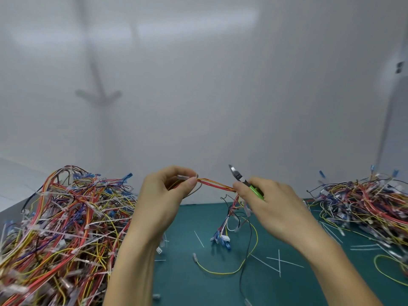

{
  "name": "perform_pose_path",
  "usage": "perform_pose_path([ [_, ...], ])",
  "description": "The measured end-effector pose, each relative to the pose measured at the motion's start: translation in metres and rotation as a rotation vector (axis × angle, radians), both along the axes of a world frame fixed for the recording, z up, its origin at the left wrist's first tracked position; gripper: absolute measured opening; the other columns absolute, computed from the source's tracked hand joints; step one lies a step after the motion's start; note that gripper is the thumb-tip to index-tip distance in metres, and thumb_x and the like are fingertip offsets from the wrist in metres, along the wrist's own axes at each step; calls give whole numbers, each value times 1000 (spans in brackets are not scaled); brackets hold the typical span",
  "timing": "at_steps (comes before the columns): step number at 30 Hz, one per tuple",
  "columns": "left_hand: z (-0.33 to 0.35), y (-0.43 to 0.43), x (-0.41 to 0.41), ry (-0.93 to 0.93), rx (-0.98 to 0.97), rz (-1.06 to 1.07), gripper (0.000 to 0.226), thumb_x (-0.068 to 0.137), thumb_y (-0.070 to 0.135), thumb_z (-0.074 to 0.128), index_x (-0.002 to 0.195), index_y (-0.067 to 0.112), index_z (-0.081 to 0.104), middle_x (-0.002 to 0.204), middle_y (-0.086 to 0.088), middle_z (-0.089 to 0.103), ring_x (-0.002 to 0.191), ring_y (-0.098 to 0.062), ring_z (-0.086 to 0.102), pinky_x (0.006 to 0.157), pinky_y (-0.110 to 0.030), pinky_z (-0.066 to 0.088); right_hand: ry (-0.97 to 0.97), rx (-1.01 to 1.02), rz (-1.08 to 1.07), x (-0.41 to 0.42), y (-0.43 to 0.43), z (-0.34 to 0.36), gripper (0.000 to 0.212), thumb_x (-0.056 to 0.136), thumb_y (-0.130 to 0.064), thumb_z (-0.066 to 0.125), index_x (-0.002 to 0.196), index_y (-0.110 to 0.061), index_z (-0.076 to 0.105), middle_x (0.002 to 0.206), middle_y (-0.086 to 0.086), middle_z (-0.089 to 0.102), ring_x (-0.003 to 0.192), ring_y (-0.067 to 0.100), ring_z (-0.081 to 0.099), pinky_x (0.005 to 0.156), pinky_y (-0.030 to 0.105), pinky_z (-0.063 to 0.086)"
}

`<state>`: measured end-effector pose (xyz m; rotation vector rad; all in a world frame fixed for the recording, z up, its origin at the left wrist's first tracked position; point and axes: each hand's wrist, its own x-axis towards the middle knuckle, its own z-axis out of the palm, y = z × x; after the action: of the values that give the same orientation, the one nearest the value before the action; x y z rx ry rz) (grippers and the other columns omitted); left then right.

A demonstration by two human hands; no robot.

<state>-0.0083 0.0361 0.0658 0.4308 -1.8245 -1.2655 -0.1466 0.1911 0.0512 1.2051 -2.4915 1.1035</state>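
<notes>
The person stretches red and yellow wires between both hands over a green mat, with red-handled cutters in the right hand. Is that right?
Not quite. The cutters have green handles, not red, as the head view shows. The rest holds: the left hand and right hand stretch red and yellow wires over the green mat, with the cutters in the right hand.

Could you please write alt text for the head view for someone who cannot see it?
The left hand and right hand stretch a red-and-yellow wire bundle above a green mat; the right also holds green-handled cutters. Tangled wire piles flank them.
</notes>
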Motion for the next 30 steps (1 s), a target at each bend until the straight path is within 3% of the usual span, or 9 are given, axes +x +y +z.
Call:
perform_pose_path([
  [5,1,2,1,-26,-31,20,10,83,5,75,84,15,76,77,-1,76,72,-4,69,68,-13,54,268,59,84,10,2,5,60,83,-76,18,86,-27,51,73,-6,59,72,14,54,56,25,34],
  [8,1,3,-1,-41,-25,52,10,80,5,78,84,14,75,76,-1,76,70,-4,70,67,-14,55,338,116,120,16,-1,3,52,84,-75,15,80,-32,42,79,-8,55,75,15,50,55,24,28],
  [14,1,5,-1,-73,-55,110,10,77,12,82,80,18,75,74,4,75,73,-8,72,76,-30,58,396,140,90,15,-4,-3,51,88,-73,15,84,-29,40,82,-6,53,79,19,53,57,34,29],
  [20,3,6,0,-65,-66,110,10,75,13,83,77,19,75,73,3,75,74,-11,72,83,-40,60,430,112,50,16,-7,-5,52,88,-72,13,88,-30,42,85,-6,55,81,20,56,57,34,28],
  [30,4,9,-1,-70,-97,87,11,74,12,84,76,20,76,73,4,75,74,-8,73,82,-38,60,491,97,22,15,-8,-6,56,89,-71,10,90,-27,44,80,-5,55,79,21,56,55,34,29],
])
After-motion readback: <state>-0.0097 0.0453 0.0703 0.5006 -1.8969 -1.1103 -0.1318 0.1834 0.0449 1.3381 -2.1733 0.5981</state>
